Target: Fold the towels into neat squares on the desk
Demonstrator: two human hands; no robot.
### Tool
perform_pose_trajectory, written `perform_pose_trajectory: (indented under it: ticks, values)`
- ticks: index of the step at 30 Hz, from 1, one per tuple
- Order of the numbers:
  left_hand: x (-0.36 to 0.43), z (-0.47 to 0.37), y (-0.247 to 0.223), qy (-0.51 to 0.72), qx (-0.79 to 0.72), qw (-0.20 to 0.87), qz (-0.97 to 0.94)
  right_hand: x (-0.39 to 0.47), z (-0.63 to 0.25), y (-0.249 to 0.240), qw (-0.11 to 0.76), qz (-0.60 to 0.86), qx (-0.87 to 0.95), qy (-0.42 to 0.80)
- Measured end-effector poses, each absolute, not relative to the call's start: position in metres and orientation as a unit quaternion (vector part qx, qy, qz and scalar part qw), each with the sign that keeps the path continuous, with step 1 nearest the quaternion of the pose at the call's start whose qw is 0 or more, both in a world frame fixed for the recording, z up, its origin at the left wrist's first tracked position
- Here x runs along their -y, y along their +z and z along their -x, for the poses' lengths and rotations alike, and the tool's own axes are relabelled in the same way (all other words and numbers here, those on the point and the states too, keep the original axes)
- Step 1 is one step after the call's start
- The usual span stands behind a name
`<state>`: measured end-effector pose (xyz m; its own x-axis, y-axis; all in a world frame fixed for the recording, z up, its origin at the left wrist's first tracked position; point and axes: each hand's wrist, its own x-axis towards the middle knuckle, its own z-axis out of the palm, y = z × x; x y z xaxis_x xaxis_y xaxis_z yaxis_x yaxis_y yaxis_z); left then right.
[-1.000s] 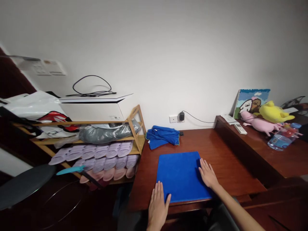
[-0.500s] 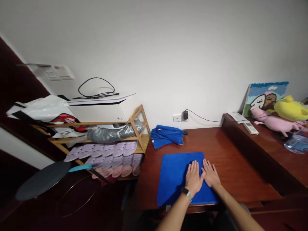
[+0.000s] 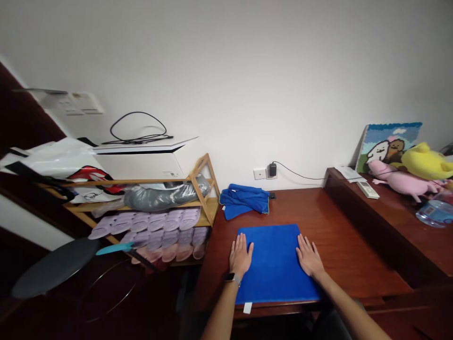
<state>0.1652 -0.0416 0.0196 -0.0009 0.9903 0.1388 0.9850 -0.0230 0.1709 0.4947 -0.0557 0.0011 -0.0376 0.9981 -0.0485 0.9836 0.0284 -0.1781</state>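
A crumpled blue fabric bundle [image 3: 246, 200] lies behind the flat, square blue fabric cloth [image 3: 272, 264], which is spread at the front of the brown wooden tabletop [image 3: 343, 241]. Half a second ago the left hand [image 3: 240, 255] was mid-cloth beside the right hand [image 3: 310, 257]; now it lies along the left edge, the right hand along the right. Both hands' fingers are extended, grasping nothing. Count: one flat cloth, one bundle, two plush toys, one pink [image 3: 399, 182], one yellow [image 3: 424, 160].
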Motion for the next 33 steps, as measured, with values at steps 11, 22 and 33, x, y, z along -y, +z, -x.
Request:
perform_pose_trajectory:
  ticks: [11,22,33]
  values:
    - [0.044,-0.162,0.008,0.138,-0.696,-0.017,-0.705,0.026,-0.484,0.037,0.017,0.686,0.725,0.057]
    - [0.042,-0.211,0.039,0.164,-0.637,-0.027,-0.753,0.002,-0.485,0.007,0.051,0.693,0.715,0.075]
    - [-0.010,-0.360,0.020,0.153,-0.520,0.107,-0.834,0.000,-0.491,0.000,0.038,0.671,0.737,0.069]
